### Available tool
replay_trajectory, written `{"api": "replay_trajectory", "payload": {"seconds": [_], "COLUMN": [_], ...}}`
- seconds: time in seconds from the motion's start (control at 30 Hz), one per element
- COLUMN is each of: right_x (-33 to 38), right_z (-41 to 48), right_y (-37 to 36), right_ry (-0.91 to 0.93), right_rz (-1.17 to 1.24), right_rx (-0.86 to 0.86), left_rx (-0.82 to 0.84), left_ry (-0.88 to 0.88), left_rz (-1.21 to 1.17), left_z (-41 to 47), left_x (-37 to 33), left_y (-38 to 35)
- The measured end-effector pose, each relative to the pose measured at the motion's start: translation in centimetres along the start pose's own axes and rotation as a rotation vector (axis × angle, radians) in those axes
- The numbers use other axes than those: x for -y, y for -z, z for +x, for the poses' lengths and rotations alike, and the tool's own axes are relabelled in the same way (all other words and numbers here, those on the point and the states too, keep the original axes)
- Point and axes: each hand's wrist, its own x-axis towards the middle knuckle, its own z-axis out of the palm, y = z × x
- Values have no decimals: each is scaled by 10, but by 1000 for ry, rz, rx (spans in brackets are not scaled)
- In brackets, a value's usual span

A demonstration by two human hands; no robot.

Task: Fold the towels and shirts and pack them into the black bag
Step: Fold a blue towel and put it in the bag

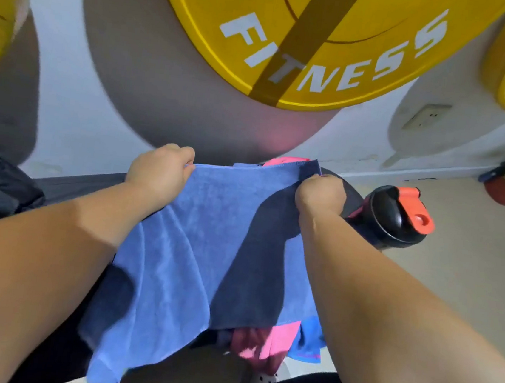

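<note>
Blue towel [195, 247] is hanging spread between both hands, its far edge running straight from one fist to the other. Left hand [160, 169] is pinching the left corner with curled fingers; right hand [319, 195] is gripping the right corner likewise. Pink cloth [273, 340] is peeking out beneath, and a black bottle [388, 218] is standing just beside the right hand.
</note>
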Motion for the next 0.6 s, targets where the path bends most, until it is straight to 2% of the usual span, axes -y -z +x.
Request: {"api": "replay_trajectory", "payload": {"seconds": [0.03,0.13,0.23,0.33,0.4,0.5,0.6], "right_x": [-3,-29,-70,-93,-103,-104,-96], "right_z": [3,-10,-32,-55,-55,-40,-40], "right_y": [-5,-24,-39,-45,-46,-37,-31], "right_ry": [54,234,467,669,712,681,687], "right_rz": [-42,-164,-607,-819,-874,-908,-952], "right_rx": [-7,142,134,194,269,364,376], "left_rx": [4,54,139,111,95,127,176], "left_ry": [-14,-35,10,73,93,141,201], "left_rz": [-4,-129,-140,-111,-88,-24,37], "left_z": [6,14,2,-28,-57,-106,-152], "left_x": [0,2,6,9,10,15,21], "left_y": [-4,-19,-33,-36,-34,-33,-31]}}
